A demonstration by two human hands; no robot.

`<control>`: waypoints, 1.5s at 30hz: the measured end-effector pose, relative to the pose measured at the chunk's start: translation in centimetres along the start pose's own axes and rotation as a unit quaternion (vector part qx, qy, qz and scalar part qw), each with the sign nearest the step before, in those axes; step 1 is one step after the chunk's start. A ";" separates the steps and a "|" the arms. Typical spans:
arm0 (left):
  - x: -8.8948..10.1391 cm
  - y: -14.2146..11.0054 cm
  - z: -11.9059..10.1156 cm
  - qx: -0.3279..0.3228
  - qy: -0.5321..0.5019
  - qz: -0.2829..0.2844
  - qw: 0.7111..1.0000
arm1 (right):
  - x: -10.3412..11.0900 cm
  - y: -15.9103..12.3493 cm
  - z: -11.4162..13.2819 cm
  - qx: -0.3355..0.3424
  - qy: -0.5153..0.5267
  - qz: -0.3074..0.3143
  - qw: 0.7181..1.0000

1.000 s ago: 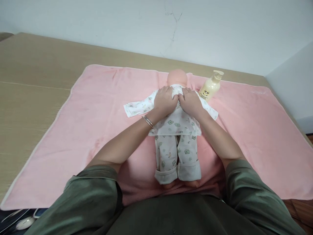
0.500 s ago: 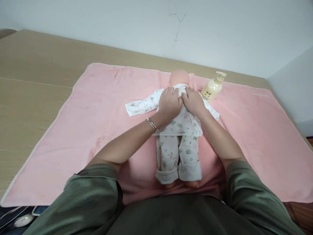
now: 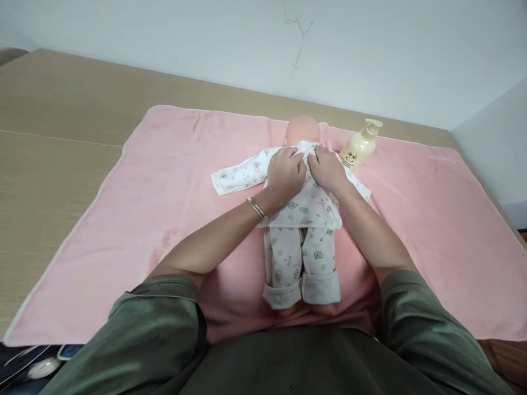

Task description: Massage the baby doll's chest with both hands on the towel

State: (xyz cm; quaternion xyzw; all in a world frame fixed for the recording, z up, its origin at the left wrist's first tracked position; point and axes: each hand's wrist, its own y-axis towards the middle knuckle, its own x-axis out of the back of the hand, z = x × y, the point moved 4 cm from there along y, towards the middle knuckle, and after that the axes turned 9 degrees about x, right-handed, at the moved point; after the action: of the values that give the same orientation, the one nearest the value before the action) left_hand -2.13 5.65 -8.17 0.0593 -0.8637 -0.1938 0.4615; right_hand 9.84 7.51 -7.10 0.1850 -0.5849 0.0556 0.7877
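Note:
A doll [image 3: 302, 130] lies flat, its bare round head away from me and its feet close to my body. It wears a white baby shirt [image 3: 307, 211] with small printed animals, and matching trousers [image 3: 319, 252] with turned-up cuffs. At the upper part of the shirt, just below the neck, my left hand [image 3: 287, 173] is closed with curled fingers on the fabric. My right hand [image 3: 328, 169] is beside it, fingertips pressed together on the cloth near the collar. The exact pinch is partly hidden by the hands. One shirt sleeve [image 3: 239, 176] stretches out flat to the left.
A pale yellow pump bottle [image 3: 358, 148] stands right of the doll's head. Beneath everything spreads a pink blanket [image 3: 164, 164] on a wooden table [image 3: 61, 109]. A wall [image 3: 206, 44] rises behind. A white computer mouse [image 3: 43, 367] shows at the lower left.
The fingers of my left hand have curled from lying flat, and its wrist has lifted. My right fingers have drawn in slightly near the collar. Doll and bottle stay in place.

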 end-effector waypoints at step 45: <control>-0.3 2.2 2.1 0.068 -0.011 0.085 0.994 | 0.3 -2.8 3.8 0.047 -0.020 0.010 0.999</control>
State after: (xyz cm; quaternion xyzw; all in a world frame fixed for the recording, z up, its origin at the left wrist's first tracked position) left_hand -3.53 8.33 -8.62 0.0148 -0.8817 -0.0956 0.4618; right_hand 7.36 3.51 -6.55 0.2176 -0.5994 0.0872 0.7654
